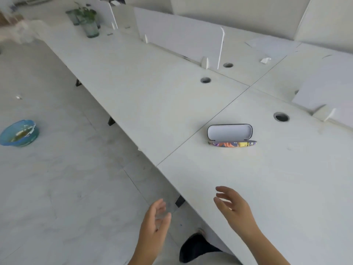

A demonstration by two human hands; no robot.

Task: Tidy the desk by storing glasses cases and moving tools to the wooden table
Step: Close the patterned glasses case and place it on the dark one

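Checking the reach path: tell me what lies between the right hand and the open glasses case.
Nothing: the head view shows only bare white desk between the right hand and the glasses case.

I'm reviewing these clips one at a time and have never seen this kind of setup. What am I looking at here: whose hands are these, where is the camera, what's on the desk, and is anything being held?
There is no machine here. A person wears a wide-angle camera on the head, so this single picture looks forward and down at their own two bare hands. The left hand hangs over the floor beside the desk edge; the right hand is over the near part of the white desk. Both are open and hold nothing.

On the desk lies one glasses case, open, with a pale lining and a colourful patterned shell; I cannot see glasses inside. Round cable holes dot the desktop, and potted plants stand at the far end. A blue bowl sits on the floor to the left.
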